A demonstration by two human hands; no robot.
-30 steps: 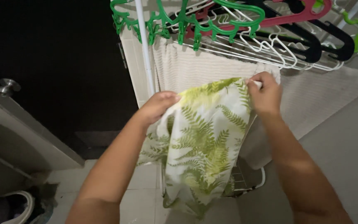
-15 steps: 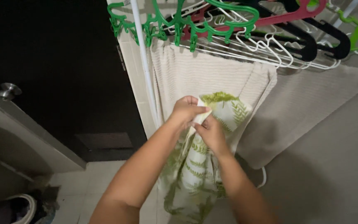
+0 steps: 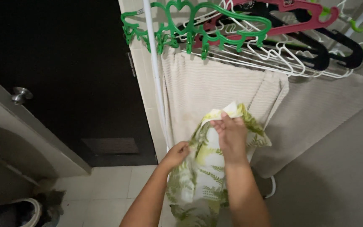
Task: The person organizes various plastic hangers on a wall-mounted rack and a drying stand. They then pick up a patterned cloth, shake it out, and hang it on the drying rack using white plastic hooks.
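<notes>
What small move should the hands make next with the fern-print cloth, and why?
Probably slide the left hand down the cloth's edge to pull it straight. The right hand pinches the top of the fern-print cloth, while the left hand grips its side lower down, and the cloth hangs bunched and creased in front of the beige towel.

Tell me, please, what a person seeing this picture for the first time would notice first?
Probably the fern-print cloth in the lower middle, white with green leaves, held by both hands: the right hand grips its top edge, and the left hand holds its side lower down. Above it, a bunch of green, red, black and white hangers crowds the top, over a beige towel hanging on the white rack.
</notes>
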